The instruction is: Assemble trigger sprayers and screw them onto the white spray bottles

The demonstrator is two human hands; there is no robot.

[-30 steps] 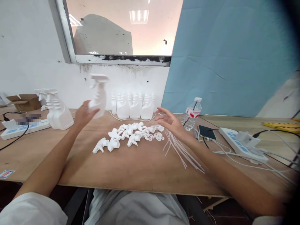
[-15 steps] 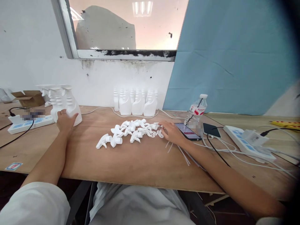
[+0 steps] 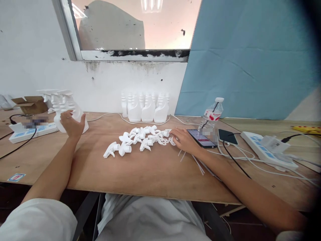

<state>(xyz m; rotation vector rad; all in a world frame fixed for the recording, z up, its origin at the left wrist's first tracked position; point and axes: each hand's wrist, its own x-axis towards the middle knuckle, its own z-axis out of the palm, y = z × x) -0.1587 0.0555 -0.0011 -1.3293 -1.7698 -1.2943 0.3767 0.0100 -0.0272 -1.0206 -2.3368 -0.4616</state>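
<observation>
brown wooden table (image 3: pixel 145 177) stretches between its front edge and the loose white trigger heads (image 3: pixel 137 136). white spray bottles (image 3: pixel 69 102) stand upright at left; before them the left hand (image 3: pixel 72 124) spreads its thumb wide. well apart, the right hand (image 3: pixel 184 139) reaches the trigger heads' right end, grip unclear.

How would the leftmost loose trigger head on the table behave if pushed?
The trigger head probably slides rather than rolls, given its hooked shape. Small and plastic-looking, it is likely light; its moulded form suggests stiffness.
</observation>
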